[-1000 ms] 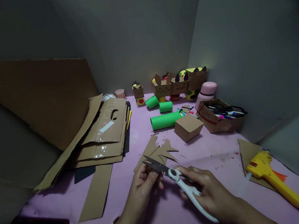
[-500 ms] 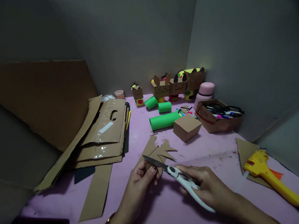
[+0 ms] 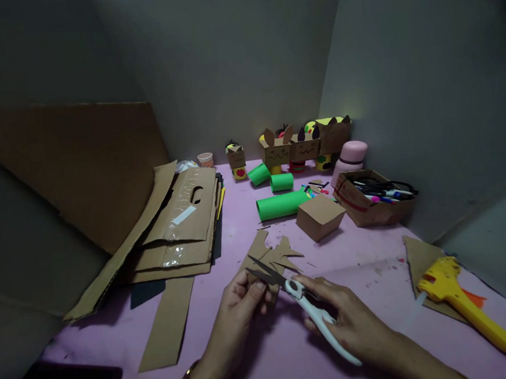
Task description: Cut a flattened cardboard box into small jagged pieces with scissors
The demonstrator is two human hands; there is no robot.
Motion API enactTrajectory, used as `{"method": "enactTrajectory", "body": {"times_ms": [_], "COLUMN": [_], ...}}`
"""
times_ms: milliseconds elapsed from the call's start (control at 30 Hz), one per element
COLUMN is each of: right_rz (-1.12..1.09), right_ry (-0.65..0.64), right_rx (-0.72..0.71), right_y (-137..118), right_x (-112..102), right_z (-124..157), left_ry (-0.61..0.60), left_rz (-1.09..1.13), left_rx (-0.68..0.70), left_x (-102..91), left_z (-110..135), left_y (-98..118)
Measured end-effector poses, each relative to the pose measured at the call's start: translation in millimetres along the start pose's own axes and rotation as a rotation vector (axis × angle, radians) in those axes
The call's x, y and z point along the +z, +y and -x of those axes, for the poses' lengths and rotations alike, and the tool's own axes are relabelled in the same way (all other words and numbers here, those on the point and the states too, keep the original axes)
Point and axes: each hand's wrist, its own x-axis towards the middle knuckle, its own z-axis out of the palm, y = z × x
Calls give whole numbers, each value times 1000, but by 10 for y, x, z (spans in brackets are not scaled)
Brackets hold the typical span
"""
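White-handled scissors (image 3: 318, 317) are gripped in my right hand (image 3: 351, 321), their dark blades parted and pointing up and left. My left hand (image 3: 243, 304) pinches a small piece of cardboard by the blade tips; the fingers and blades hide most of that piece. Just beyond both hands, several cut cardboard scraps (image 3: 285, 256) lie in a loose pile on the pink tabletop (image 3: 229, 357). A closed cardboard box (image 3: 321, 214) sits behind them, beside a long green tube (image 3: 280, 205).
Stacked cardboard sheets (image 3: 177, 217) fill the left side, with a strip (image 3: 169, 326) in front. At right are a yellow glue gun (image 3: 460, 291), a box of pens (image 3: 372, 211) and a pink bottle (image 3: 353, 153). Cardboard animal figures (image 3: 276, 152) stand along the back wall.
The scissor blades have opened from nearly closed to clearly apart near my left fingers. The whole view has shifted slightly, so the scene sits a little further right.
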Motion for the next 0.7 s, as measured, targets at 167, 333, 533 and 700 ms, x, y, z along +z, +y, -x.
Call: {"method": "enactTrajectory", "body": {"times_ms": [167,333,533,700], "right_rz": [-4,-335,-443,-464], "right_ry": [7,61,83,87], "right_rx": [-11,54,94,63], "right_y": [9,34,66,77], "right_x": [3,-11,-8,10], "right_z": [8,-29,-28,-28], "left_ry": [-9,19,-37,36], "left_rz": [-12,-167,-170,-134], "left_rx": [4,28,-36,-10], "left_x": [-10,-13,5,-1], "left_z": [-2,17,38,27], "left_y": [-48,-18,-5,-60]}}
